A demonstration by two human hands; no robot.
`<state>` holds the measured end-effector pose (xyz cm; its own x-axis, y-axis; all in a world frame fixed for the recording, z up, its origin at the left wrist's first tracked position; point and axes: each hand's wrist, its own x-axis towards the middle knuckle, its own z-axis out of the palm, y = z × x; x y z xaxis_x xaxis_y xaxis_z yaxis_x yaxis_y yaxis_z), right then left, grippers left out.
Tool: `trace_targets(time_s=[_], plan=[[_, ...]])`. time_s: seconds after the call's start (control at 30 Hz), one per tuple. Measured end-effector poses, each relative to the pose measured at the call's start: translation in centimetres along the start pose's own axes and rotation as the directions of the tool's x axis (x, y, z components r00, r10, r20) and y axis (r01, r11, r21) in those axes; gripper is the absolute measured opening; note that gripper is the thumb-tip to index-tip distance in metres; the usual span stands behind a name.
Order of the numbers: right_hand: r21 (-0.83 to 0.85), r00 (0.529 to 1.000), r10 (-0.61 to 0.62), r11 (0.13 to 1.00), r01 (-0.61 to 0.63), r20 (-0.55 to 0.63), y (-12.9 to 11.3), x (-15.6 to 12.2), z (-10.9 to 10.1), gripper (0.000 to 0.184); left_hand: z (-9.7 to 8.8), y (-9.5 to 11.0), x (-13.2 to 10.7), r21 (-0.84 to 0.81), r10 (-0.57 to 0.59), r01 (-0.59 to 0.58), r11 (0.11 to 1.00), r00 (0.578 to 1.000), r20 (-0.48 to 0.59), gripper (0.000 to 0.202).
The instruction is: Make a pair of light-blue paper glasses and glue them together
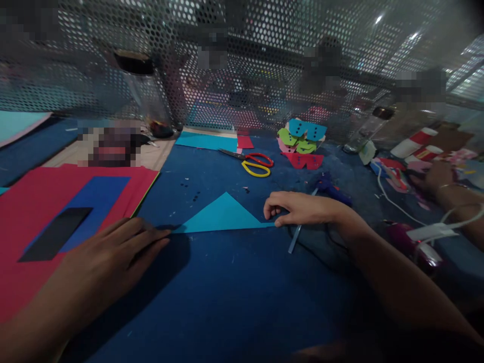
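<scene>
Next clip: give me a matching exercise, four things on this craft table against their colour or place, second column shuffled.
1 paper triangle
2 scissors
3 paper stack
4 glue gun

A red, far left, beside left hand
B dark blue, behind right hand
C light blue, corner in right hand's grip
D red and yellow handles

Pairs: 1-C; 2-D; 3-A; 4-B
</scene>
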<state>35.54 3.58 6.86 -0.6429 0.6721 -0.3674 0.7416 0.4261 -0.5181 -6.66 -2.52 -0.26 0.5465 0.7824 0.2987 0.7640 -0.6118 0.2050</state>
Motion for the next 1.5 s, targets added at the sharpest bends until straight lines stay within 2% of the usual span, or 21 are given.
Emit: trace_targets(time_s=[0.2, 0.3, 0.37, 0.43, 0.53, 0.67, 0.8, 1.0, 1.27, 1.43, 1.5], plan=[[0.015, 0.997, -0.070, 0.997, 0.070, 0.039, 0.5, -0.4, -0.6, 0.030, -0.1, 0.2, 0.1, 0.042, -0.047, 0.045, 0.998, 0.998, 0.029, 0.031], [0.042, 0.998, -0.041, 0.998, 0.043, -0.040, 0.0, -0.5, -0.4, 0.024, -0.2, 0.6, 0.2, 0.055, -0.044, 0.043, 0.998, 0.999, 0.026, 0.033], [0.031, 0.989, -0.035, 0.999, 0.040, -0.146, -1.0, -0.4, 0.1, 0.019, -0.3, 0.9, 0.3, 0.065, -0.052, 0.051, 0.997, 0.999, 0.016, 0.034], [0.036, 0.974, -0.090, 0.994, 0.099, -0.207, -2.2, -0.1, 0.9, 0.014, -0.4, 1.1, 0.3, 0.073, -0.044, 0.041, 0.996, 0.998, 0.035, 0.035], [0.055, 0.966, -0.160, 0.983, 0.175, -0.204, -3.5, 0.8, 2.3, 0.011, -0.6, 1.3, 0.4, 0.075, -0.030, 0.026, 0.997, 0.998, 0.049, 0.036], [0.018, 0.958, -0.168, 0.984, 0.177, -0.233, -3.5, 1.8, 3.6, 0.009, -0.6, 1.4, 0.5, 0.072, -0.050, 0.047, 0.996, 0.998, 0.031, 0.033], [-0.004, 0.962, -0.133, 0.991, 0.136, -0.239, -3.3, 2.1, 3.8, 0.008, -0.7, 1.6, 0.6, 0.064, -0.056, 0.054, 0.996, 0.998, 0.031, 0.029], [-0.193, 0.944, -0.213, 0.967, 0.167, -0.252, -3.6, 1.8, 4.0, 0.009, -0.8, 1.8, 0.9, 0.054, -0.042, 0.042, 0.998, 0.999, 0.003, 0.028], [-0.422, 0.927, -0.300, 0.888, 0.185, -0.226, -3.8, 1.9, 4.6, 0.012, -0.5, 2.2, 1.0, 0.042, 0.031, -0.031, 0.999, 0.999, -0.009, 0.023], [-0.516, 0.906, -0.356, 0.833, 0.198, -0.227, -4.0, 2.2, 4.9, 0.015, -0.4, 2.9, 1.8, 0.024, 0.125, -0.125, 0.992, 0.992, 0.028, 0.023], [-0.537, 0.892, -0.380, 0.819, 0.203, -0.243, -3.8, 2.3, 5.1, 0.014, -0.1, 3.2, 2.8, 0.044, 0.172, -0.171, 0.984, 0.985, -0.016, 0.023]])
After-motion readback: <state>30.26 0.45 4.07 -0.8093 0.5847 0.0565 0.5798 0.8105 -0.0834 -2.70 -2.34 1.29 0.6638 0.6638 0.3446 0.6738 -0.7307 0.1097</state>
